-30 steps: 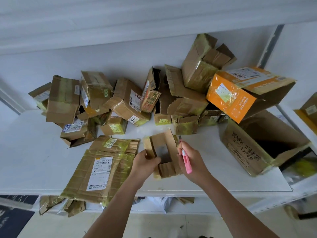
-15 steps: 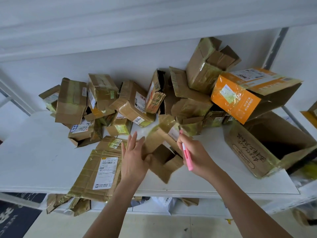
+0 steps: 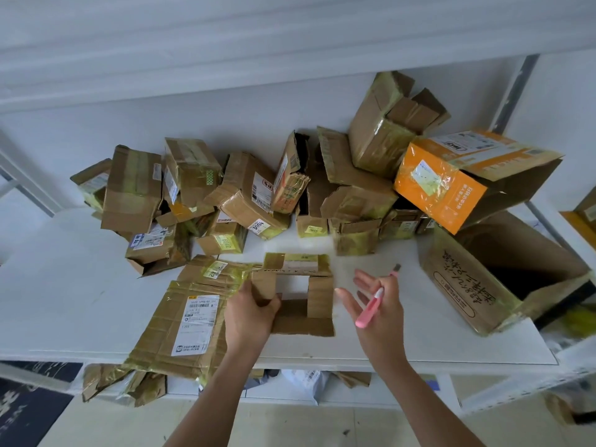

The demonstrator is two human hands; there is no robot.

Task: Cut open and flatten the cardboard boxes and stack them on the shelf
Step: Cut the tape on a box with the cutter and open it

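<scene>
Cardboard boxes, taped and crumpled, lie heaped along the far side of the white shelf, from its left part across to the right. At the far left of the heap a brown box tilts against its neighbours. Nearer, left of centre, a stack of flattened cardboard with a white shipping label lies flat and hangs over the shelf's near edge. The left hand grips the left side of a cut-open box, thumb curled over the edge of its left flap; this piece lies spread almost flat on the shelf, its left edge overlapping the flattened stack, with a bare square of shelf showing through its middle. Just right of it, apart from the cardboard, the right hand hovers with fingers spread wide, while a pink utility knife is pinched between thumb and palm, blade end pointing far and right. Further right an orange box leans on the heap, and below it a large open carton lies on its side at the shelf's right end. Under the shelf, more crumpled cardboard shows on a lower level.
</scene>
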